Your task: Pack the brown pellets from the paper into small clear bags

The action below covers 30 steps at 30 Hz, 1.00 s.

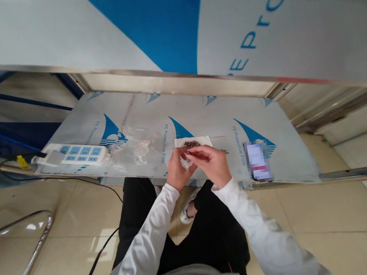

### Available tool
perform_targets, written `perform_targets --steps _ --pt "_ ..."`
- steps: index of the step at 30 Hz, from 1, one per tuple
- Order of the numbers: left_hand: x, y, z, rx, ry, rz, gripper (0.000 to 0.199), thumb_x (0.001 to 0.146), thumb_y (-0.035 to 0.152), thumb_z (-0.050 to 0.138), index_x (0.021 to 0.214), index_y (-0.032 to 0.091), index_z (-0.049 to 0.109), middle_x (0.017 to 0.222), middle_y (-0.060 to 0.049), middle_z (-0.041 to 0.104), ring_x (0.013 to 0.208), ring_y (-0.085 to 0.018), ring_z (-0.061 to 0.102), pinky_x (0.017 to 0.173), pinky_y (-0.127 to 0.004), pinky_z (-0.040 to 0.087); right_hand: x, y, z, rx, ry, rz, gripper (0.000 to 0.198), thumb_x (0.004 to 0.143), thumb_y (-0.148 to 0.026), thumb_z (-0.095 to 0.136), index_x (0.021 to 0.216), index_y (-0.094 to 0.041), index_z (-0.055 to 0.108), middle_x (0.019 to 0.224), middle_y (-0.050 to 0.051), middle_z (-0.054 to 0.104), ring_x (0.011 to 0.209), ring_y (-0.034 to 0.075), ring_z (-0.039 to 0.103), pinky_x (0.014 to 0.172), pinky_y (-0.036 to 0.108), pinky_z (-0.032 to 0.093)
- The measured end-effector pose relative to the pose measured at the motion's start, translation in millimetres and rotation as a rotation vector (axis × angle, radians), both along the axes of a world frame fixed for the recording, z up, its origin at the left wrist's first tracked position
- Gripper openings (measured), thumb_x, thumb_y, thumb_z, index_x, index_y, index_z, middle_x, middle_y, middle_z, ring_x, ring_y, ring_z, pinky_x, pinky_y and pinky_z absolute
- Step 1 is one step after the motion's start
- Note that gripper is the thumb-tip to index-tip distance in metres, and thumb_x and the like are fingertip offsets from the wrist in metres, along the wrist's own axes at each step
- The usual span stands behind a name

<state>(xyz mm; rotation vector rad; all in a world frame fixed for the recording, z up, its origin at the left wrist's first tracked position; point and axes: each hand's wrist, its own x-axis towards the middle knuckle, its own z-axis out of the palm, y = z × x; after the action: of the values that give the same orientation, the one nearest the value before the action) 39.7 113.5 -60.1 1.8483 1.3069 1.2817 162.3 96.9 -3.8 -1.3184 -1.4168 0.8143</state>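
My left hand (177, 170) is closed on a small clear plastic bag (186, 162) near the front edge of the lower shelf. Close beside it, my right hand (214, 164) has its fingers pinched together at the mouth of the bag. What sits between those fingertips is too small to make out. Just beyond both hands, a pile of small brown pieces (191, 144) lies on a white sheet or shallow tray (206, 140). A few more brown bits (225, 151) show to the right of my right hand.
Several crumpled clear plastic bags (138, 147) lie on the film-covered shelf (151, 110), left of my hands. A white power strip (78, 155) sits farther left, its black cable (71, 174) hanging down. A phone (258, 161) lies at the right. An upper shelf (59, 36) overhangs the back.
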Motion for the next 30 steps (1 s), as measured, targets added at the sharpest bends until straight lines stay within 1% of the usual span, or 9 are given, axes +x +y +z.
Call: perform_targets --steps 4,8,11,14,17,22,26,28,30 --pt "7.4 -4.3 10.9 0.041 -0.069 -0.020 0.038 0.064 0.021 0.070 0.092 0.021 0.045 0.084 -0.002 0.059 0.076 -0.017 0.059 0.069 -0.030 0.047 -4.5 -12.0 9.4 0.108 -0.238 0.030 0.010 0.081 -0.024 0.066 0.089 -0.020 0.072 0.089 0.005 0.074 0.076 0.017 0.070 0.070 0.027 0.057" --pt "9.4 -8.7 16.8 0.046 -0.129 -0.007 0.036 0.065 0.024 0.070 0.091 0.020 0.045 0.082 -0.001 0.057 0.074 -0.017 0.058 0.068 -0.030 0.047 -2.3 -14.4 14.5 0.208 -0.422 0.036 0.016 0.084 -0.017 0.063 0.098 -0.020 0.070 0.091 0.005 0.073 0.081 0.018 0.069 0.076 0.030 0.056" --pt "9.0 -10.9 18.6 0.041 -0.144 0.011 0.035 0.066 0.026 0.070 0.091 0.020 0.046 0.081 -0.001 0.056 0.073 -0.016 0.056 0.067 -0.030 0.046 -1.4 -16.8 21.0 0.223 -0.492 0.037 0.019 0.082 -0.015 0.065 0.101 -0.019 0.068 0.091 0.006 0.073 0.089 0.020 0.067 0.081 0.032 0.055" --pt "8.0 -11.6 20.6 0.044 -0.153 0.008 0.034 0.066 0.025 0.070 0.090 0.021 0.046 0.082 0.000 0.055 0.073 -0.016 0.056 0.068 -0.030 0.046 -0.5 -18.7 26.9 0.224 -0.560 0.091 0.011 0.082 -0.017 0.066 0.093 -0.019 0.068 0.088 0.007 0.072 0.087 0.021 0.066 0.077 0.033 0.055" --pt "6.7 -11.8 23.2 0.060 -0.156 0.003 0.032 0.067 0.024 0.069 0.089 0.021 0.046 0.082 0.000 0.055 0.076 -0.016 0.056 0.070 -0.030 0.046 1.4 -18.0 30.1 0.243 -0.634 0.122 0.010 0.086 -0.023 0.064 0.093 -0.019 0.070 0.086 0.008 0.071 0.086 0.022 0.064 0.076 0.035 0.054" --pt "2.9 -13.4 23.1 0.033 -0.176 0.032 0.032 0.067 0.023 0.068 0.090 0.021 0.046 0.082 0.000 0.055 0.075 -0.016 0.056 0.071 -0.030 0.046 2.4 -11.8 25.7 0.245 -0.562 0.138 0.015 0.090 -0.023 0.059 0.097 -0.021 0.071 0.088 0.007 0.071 0.087 0.020 0.064 0.079 0.033 0.053" --pt "-0.5 -14.5 19.1 0.011 -0.186 0.047 0.033 0.066 0.022 0.069 0.089 0.020 0.047 0.082 0.000 0.055 0.075 -0.016 0.056 0.070 -0.030 0.046 -6.0 -8.9 20.8 0.173 -0.486 0.164 0.010 0.086 -0.027 0.065 0.090 -0.020 0.071 0.084 0.005 0.071 0.082 0.019 0.066 0.076 0.031 0.054" --pt "-3.0 -14.8 17.2 0.007 -0.187 0.044 0.032 0.066 0.021 0.069 0.089 0.020 0.047 0.083 0.000 0.055 0.075 -0.016 0.056 0.070 -0.029 0.046 -9.0 -8.4 20.8 0.176 -0.468 0.194 0.010 0.086 -0.028 0.064 0.086 -0.021 0.071 0.082 0.005 0.071 0.082 0.019 0.066 0.077 0.031 0.054" --pt "-6.8 -15.6 15.3 0.005 -0.170 0.056 0.033 0.066 0.023 0.070 0.089 0.020 0.047 0.082 0.000 0.054 0.074 -0.015 0.055 0.070 -0.029 0.045 -5.7 -6.6 19.4 0.197 -0.407 0.180 0.015 0.088 -0.030 0.060 0.085 -0.022 0.072 0.086 0.005 0.072 0.087 0.020 0.066 0.080 0.033 0.053"
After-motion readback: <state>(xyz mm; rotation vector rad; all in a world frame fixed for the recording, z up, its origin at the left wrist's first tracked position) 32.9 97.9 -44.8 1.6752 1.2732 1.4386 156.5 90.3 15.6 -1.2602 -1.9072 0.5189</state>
